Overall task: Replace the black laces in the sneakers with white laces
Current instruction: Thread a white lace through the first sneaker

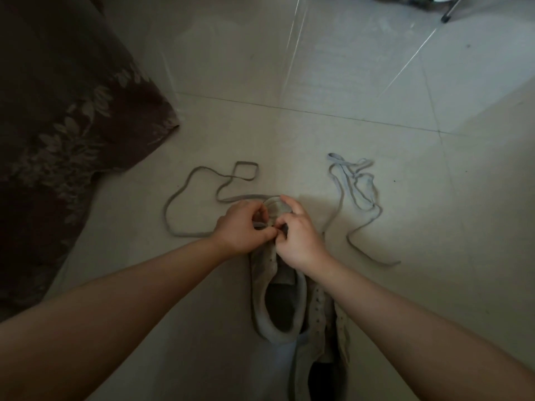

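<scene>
Lacing a sneaker on the tiled floor

Both hands, left hand and right hand, pinch what looks like lace at the sneaker mid-floor; bare tile lies all round ahead.

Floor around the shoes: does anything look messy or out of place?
Mildly: a loose lace lies tangled right of the hands, and the second sneaker has bare eyelets. Fitting for mid-relacing.

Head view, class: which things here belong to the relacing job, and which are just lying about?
Job: near sneaker; second sneaker; lace being threaded; spare lace; left hand; right hand.

Lying about: leaf-patterned cloth; metal leg.
</scene>
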{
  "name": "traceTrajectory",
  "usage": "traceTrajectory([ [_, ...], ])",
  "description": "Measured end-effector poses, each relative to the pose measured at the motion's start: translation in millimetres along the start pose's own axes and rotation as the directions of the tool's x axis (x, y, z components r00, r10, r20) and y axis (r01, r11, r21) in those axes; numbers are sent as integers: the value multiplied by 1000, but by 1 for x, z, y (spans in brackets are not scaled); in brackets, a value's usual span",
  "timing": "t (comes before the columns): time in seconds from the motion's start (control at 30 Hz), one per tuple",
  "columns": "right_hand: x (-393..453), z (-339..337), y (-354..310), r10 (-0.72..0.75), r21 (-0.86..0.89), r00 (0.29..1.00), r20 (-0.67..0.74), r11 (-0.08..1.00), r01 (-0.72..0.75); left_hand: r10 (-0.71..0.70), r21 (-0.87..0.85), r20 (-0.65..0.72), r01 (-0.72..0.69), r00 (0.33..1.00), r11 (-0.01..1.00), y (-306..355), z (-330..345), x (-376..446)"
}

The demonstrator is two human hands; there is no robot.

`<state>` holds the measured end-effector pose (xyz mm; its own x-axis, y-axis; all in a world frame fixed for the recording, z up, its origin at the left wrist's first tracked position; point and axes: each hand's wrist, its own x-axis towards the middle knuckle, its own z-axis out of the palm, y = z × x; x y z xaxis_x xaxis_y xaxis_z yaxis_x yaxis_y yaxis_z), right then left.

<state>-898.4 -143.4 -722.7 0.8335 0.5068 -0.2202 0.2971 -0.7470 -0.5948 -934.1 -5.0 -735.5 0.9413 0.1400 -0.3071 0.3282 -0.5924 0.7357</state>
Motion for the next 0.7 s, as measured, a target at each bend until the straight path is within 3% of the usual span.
traceTrajectory([
  [0.17,-8,-14,10,81,82,997,4,993,-81,-57,144,26,53,998,988,12,5,-4],
  [0.33,-23,-38,27,128,194,991,-29,974,-120,-108,132,46,101,993,986,20,5,-1],
  [0.37,-28,-44,33,167,281,985,-34,948,-151,-122,115,51,115,991,987,19,5,0],
  [0.4,-34,-51,37,211,421,977,-21,888,-183,-125,103,54,119,991,988,19,4,0],
  [0.47,-44,-64,41,234,716,971,44,671,-194,-124,107,58,117,991,987,18,4,-2],
  [0.5,-47,-68,42,220,814,973,75,551,-187,-120,110,58,113,991,987,17,5,-3],
  [0.53,-49,-71,41,212,828,974,78,531,-181,-106,105,51,100,993,989,14,6,-5],
  [0.57,-47,-71,41,225,828,970,89,525,-198,-67,102,30,64,997,993,12,6,-7],
  [0.63,-40,-66,40,297,729,953,59,639,-244,116,160,-55,-106,992,982,8,7,-11],
  [0.7,-34,-58,44,338,502,941,13,812,-298,327,304,-69,-292,943,907,7,10,-13],
])
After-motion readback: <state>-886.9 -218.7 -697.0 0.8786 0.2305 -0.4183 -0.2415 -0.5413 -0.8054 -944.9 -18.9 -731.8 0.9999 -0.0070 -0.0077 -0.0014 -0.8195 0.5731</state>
